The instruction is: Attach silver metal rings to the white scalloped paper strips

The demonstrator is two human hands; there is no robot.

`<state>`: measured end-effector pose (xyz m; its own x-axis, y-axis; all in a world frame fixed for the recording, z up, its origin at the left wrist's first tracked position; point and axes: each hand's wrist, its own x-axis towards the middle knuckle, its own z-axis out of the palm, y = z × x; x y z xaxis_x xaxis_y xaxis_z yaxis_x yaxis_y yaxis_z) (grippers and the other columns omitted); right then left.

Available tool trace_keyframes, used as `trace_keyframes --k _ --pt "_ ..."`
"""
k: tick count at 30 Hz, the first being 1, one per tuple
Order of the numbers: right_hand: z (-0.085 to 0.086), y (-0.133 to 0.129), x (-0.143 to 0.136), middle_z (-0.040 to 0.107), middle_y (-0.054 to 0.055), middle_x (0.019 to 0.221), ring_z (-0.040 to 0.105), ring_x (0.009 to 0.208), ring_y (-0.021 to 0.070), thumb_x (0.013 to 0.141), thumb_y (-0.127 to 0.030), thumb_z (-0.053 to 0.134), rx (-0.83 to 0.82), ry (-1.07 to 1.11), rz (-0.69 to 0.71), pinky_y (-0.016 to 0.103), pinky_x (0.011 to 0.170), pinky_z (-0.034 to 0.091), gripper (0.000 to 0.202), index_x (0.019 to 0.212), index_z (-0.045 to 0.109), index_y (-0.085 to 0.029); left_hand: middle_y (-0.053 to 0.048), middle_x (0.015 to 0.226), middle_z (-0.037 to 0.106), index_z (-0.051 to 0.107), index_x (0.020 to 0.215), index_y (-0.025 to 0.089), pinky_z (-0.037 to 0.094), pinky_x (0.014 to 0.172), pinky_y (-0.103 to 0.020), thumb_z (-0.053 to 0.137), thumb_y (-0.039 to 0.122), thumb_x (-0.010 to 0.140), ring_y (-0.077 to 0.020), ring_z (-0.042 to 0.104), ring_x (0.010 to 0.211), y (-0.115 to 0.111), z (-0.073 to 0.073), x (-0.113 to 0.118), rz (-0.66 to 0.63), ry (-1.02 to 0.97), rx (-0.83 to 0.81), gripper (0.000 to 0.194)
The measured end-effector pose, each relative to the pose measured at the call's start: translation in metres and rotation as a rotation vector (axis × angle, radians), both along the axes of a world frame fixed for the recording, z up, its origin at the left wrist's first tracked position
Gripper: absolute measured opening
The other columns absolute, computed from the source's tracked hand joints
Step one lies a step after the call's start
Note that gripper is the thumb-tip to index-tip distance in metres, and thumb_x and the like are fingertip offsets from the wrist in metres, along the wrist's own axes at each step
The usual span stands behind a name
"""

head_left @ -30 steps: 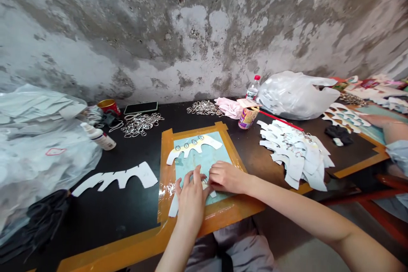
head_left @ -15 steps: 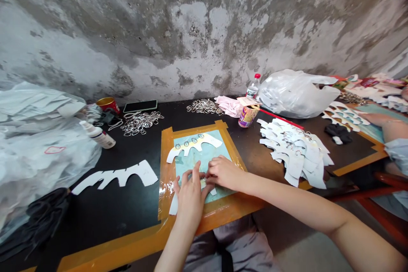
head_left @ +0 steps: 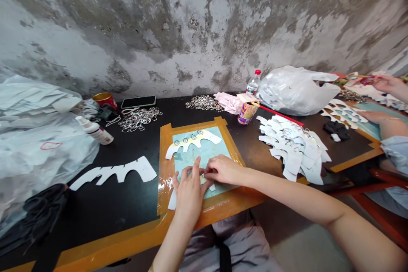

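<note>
Since the earlier frame, a co-worker's hand (head_left: 392, 87) has come into view at the far right with a thin stick (head_left: 363, 76), while the wearer's own two hands have stayed close together over the teal mat (head_left: 218, 149). The left hand (head_left: 188, 193) lies palm down with its fingers spread, resting over a white scalloped strip (head_left: 172, 200) whose ends show on either side. The right hand (head_left: 223, 170) has its fingertips drawn together just beside the left thumb; they seem to meet over the strip, but whether they grip anything is too small to tell. Farther up the mat lies a second scalloped strip (head_left: 206, 135) bearing four metal rings (head_left: 192, 137) along a yellow band. On the black worktop (head_left: 127, 208), a third strip (head_left: 145, 170) lies left of the mat, and a heap of white cut pieces (head_left: 295, 159) lies to the right.
</note>
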<state>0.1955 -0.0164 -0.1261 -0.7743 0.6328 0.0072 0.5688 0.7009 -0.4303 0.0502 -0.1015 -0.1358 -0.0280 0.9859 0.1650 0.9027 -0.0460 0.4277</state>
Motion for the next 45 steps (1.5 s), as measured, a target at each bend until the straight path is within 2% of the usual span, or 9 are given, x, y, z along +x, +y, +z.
trace_keyframes --k 8,14,19,22,25,28,32,38,45 --pt "0.002 0.010 0.001 0.069 0.003 0.079 0.061 0.080 0.0176 0.080 -0.018 0.070 -0.012 0.010 0.098 0.029 0.076 0.040 0.003 0.082 0.072 -0.018 -0.008 0.105 0.073 0.036 0.142 0.020 0.023 0.105 -0.057 0.063 0.029 0.087 -0.0288 0.055 0.114 -0.002 0.001 0.000 -0.019 0.036 -0.005 0.062" --pt "0.000 0.006 0.007 0.067 0.005 0.079 0.054 0.087 0.0189 0.089 -0.015 0.058 0.118 0.152 0.284 0.032 0.083 0.042 0.013 0.079 0.066 -0.016 -0.010 0.104 0.072 0.037 0.143 0.019 0.023 0.106 -0.055 0.058 0.030 0.089 -0.0284 0.056 0.113 -0.005 0.004 0.004 0.005 0.133 0.010 0.058" --pt "-0.006 -0.001 0.010 0.067 0.004 0.081 0.057 0.082 0.0167 0.088 -0.016 0.063 0.061 0.235 0.182 0.031 0.083 0.044 0.007 0.081 0.063 -0.016 -0.012 0.106 0.072 0.037 0.143 0.018 0.018 0.109 -0.058 0.058 0.032 0.090 -0.0272 0.054 0.118 -0.005 0.004 0.007 0.031 0.151 -0.014 0.059" --pt "-0.009 -0.006 0.010 0.064 0.004 0.079 0.056 0.079 0.0164 0.089 -0.020 0.062 0.131 0.219 0.192 0.030 0.080 0.044 0.012 0.078 0.062 -0.015 -0.012 0.110 0.071 0.036 0.144 0.019 0.016 0.109 -0.059 0.057 0.028 0.090 -0.0268 0.052 0.121 -0.003 0.003 0.006 0.033 0.137 -0.026 0.059" --pt "-0.011 -0.010 0.011 0.061 0.004 0.075 0.053 0.078 0.0173 0.092 -0.020 0.058 0.233 0.170 0.230 0.030 0.078 0.042 0.018 0.075 0.061 -0.015 -0.008 0.106 0.073 0.033 0.145 0.022 0.013 0.110 -0.060 0.058 0.024 0.088 -0.0274 0.050 0.122 -0.001 0.001 0.003 0.007 0.060 -0.018 0.062" --pt "-0.013 -0.014 0.012 0.058 0.002 0.071 0.052 0.076 0.0169 0.094 -0.019 0.053 0.254 0.147 0.215 0.028 0.076 0.041 0.019 0.077 0.059 -0.017 -0.004 0.105 0.073 0.036 0.142 0.027 0.012 0.109 -0.061 0.060 0.020 0.085 -0.0280 0.051 0.121 -0.002 -0.002 -0.002 -0.024 -0.036 -0.009 0.062" --pt "-0.019 -0.019 0.012 0.054 0.000 0.071 0.048 0.069 0.0152 0.098 -0.020 0.045 0.232 0.219 0.122 0.027 0.074 0.041 0.012 0.090 0.054 -0.017 -0.004 0.111 0.069 0.044 0.133 0.028 0.023 0.105 -0.053 0.060 0.021 0.086 -0.0259 0.057 0.111 -0.011 -0.008 -0.007 0.008 -0.120 0.073 0.050" --pt "-0.027 -0.030 0.011 0.054 0.000 0.073 0.046 0.073 0.0161 0.101 -0.021 0.039 0.268 0.320 0.120 0.028 0.076 0.041 0.020 0.086 0.051 -0.019 -0.004 0.100 0.071 0.048 0.115 0.021 0.033 0.091 -0.042 0.055 0.020 0.090 -0.0243 0.062 0.099 -0.025 -0.019 0.003 0.026 -0.156 0.122 0.026" --pt "-0.027 -0.027 0.020 0.053 0.002 0.074 0.049 0.076 0.0163 0.099 -0.016 0.040 0.318 0.285 0.205 0.028 0.078 0.043 0.020 0.084 0.053 -0.018 -0.009 0.105 0.071 0.050 0.115 0.018 0.035 0.085 -0.043 0.059 0.023 0.089 -0.0286 0.060 0.105 -0.026 -0.014 0.011 0.111 0.013 0.127 0.028"
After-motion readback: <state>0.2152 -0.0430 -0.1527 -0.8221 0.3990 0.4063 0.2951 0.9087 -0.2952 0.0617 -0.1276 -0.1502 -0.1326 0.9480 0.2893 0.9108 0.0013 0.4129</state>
